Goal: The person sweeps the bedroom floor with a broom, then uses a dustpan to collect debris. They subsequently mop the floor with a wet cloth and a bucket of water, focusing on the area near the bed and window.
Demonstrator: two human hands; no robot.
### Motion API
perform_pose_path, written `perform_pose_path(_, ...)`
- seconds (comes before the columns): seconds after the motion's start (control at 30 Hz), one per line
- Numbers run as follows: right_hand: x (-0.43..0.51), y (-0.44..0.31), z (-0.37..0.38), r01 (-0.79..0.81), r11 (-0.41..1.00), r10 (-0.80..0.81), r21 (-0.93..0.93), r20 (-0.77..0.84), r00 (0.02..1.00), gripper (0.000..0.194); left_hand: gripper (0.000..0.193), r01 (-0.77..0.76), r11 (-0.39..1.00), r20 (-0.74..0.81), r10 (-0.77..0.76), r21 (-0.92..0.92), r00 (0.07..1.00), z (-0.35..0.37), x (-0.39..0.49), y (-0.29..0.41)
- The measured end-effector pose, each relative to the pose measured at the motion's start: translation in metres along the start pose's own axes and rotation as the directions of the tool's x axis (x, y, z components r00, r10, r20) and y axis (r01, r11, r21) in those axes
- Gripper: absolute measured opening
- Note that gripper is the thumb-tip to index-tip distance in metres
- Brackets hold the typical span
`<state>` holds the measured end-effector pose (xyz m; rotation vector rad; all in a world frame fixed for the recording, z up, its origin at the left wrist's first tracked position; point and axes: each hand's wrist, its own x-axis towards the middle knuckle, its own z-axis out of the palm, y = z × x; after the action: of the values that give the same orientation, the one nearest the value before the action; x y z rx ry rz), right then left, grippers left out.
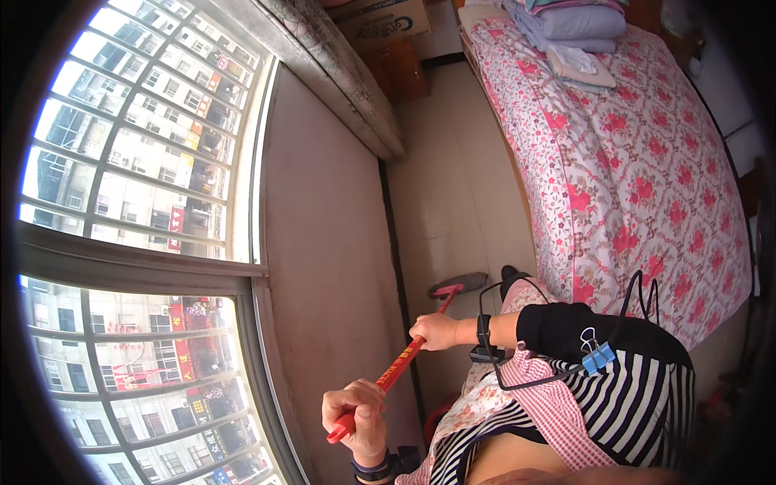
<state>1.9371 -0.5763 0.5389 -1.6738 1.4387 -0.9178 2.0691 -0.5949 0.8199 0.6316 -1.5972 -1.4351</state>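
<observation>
A broom with a red handle [400, 368] slants across the lower middle of the view, and writing runs along its shaft. My left hand [357, 415] is wrapped around the top end of the handle, near its hanging loop. Further down the shaft, my right hand [438, 331] grips it with closed fingers. The dark grey broom head [470, 283], with a pink-red mount, is down at the tiled floor [451, 200], between the wall and the bed. Close by the head shows a black shoe [514, 276].
On the right stands a bed with a floral cover [642, 176], folded bedding [579, 27] at its far end. A low wall [327, 200] and barred window [151, 127] run along the left. A curtain [339, 79] hangs ahead. Black cable [498, 370] with a blue binder clip [599, 357] loops by my right arm.
</observation>
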Motion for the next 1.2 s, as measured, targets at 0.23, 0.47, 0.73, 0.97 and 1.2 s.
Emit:
perform_pose_path(0.23, 0.042, 0.056, -0.148, -0.021, 0.982, -0.045, -0.185, -0.344, 0.938, 0.016, 0.050, -0.184, 0.982, 0.256, 0.189, -0.045, 0.948, 0.052, 0.072, -0.044)
perform_pose_path(0.47, 0.116, 0.201, -0.333, -0.091, 0.962, -0.067, -0.257, -0.546, 0.835, 0.013, 0.038, -0.200, 0.962, 0.539, 0.070, 0.186, 0.839, 0.154, 0.268, -0.148)
perform_pose_path(0.73, 0.228, 0.411, -0.546, -0.233, 0.958, 0.050, -0.167, -0.703, 0.709, 0.015, 0.028, -0.263, 0.946, 0.724, 0.046, 0.190, 0.688, 0.292, 0.511, -0.316)
perform_pose_path(0.97, 0.307, 0.553, -0.657, -0.256, 0.915, -0.033, -0.313, -0.689, 0.724, 0.017, 0.023, -0.247, 0.943, 0.658, 0.043, 0.222, 0.752, 0.362, 0.619, -0.455)
perform_pose_path(1.2, 0.330, 0.630, -0.670, -0.233, 0.894, -0.068, -0.383, -0.630, 0.774, 0.020, 0.015, -0.146, 0.973, 0.435, 0.054, 0.179, 0.899, 0.406, 0.643, -0.519)
